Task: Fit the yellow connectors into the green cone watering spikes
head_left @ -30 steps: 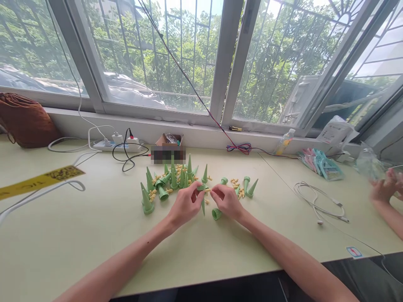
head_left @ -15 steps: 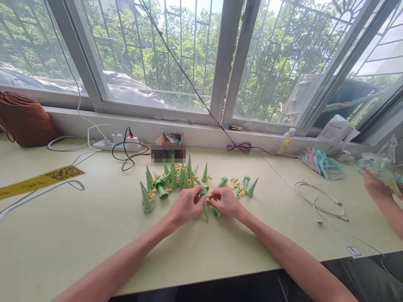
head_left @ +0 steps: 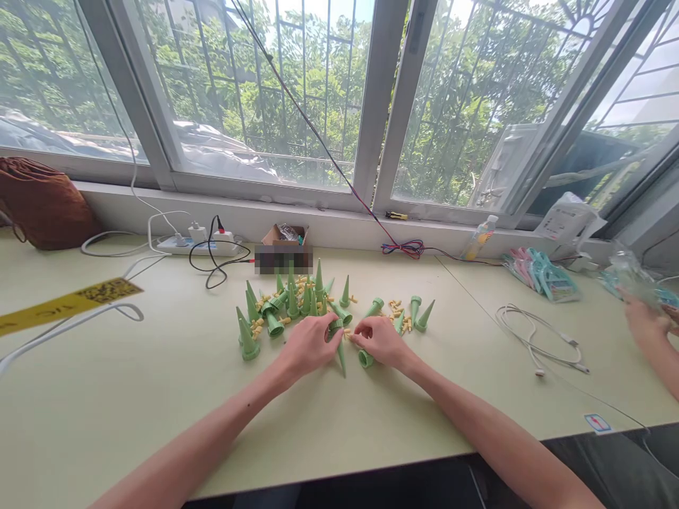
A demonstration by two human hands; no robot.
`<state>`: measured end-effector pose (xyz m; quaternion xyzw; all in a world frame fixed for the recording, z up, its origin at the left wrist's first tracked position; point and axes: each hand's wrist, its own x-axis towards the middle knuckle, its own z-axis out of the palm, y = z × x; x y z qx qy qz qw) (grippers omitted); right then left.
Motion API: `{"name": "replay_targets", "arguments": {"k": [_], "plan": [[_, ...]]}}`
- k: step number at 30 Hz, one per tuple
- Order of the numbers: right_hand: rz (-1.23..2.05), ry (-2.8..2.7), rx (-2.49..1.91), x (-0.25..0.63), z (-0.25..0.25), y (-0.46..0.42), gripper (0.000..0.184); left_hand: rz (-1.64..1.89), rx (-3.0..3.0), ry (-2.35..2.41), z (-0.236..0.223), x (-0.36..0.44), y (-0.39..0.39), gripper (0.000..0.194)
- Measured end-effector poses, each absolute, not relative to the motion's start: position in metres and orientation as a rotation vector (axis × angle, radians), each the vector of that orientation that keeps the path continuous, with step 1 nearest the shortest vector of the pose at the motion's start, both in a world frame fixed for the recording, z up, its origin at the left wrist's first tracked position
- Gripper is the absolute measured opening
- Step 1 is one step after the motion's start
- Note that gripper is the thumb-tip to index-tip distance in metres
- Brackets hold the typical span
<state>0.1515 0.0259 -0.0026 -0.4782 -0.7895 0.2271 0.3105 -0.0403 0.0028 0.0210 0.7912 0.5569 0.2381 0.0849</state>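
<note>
My left hand (head_left: pixel 314 343) is closed round a green plastic plant-watering spike (head_left: pixel 340 353), whose pointed end slants down toward me. Close by on its right, my right hand (head_left: pixel 380 338) pinches a small yellow plastic valve (head_left: pixel 347 335) at the fingertips, against or very near the side of the spike. Whether the two parts are joined I cannot tell. Behind my left hand, several green spikes (head_left: pixel 248 341) stand or lie among loose yellow valves. More green spikes (head_left: pixel 423 316) and yellow valves (head_left: pixel 395 307) lie beyond my right hand; one spike (head_left: pixel 366 358) shows its open end under it.
At the back are a power strip (head_left: pixel 199 246), a small cardboard box (head_left: pixel 286 235) and a bottle (head_left: pixel 480 237). White cables (head_left: pixel 530 339) coil at the right. Another person's hand (head_left: pixel 644 322) handles clear plastic bags beside pink and teal packs (head_left: pixel 541 274).
My left hand and the spike have shifted slightly left. The yellow valve has moved a little left and down. At the far right, the other person's hand has moved with the plastic bag.
</note>
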Motion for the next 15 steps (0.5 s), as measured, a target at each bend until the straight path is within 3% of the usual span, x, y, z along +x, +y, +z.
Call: {"name": "replay_targets", "arguments": {"k": [5, 15], "plan": [[0.545, -2.077, -1.29, 0.1517, -0.0032, 0.0253, 0.017, 0.621, 2.408, 1.704, 0.0231, -0.0425, 0.0021, 0.036], [0.432, -2.006, -1.162, 0.1518, -0.0074, 0.0256, 0.012, 0.685, 2.444, 1.704, 0.0204, -0.0434, 0.0028, 0.027]]}}
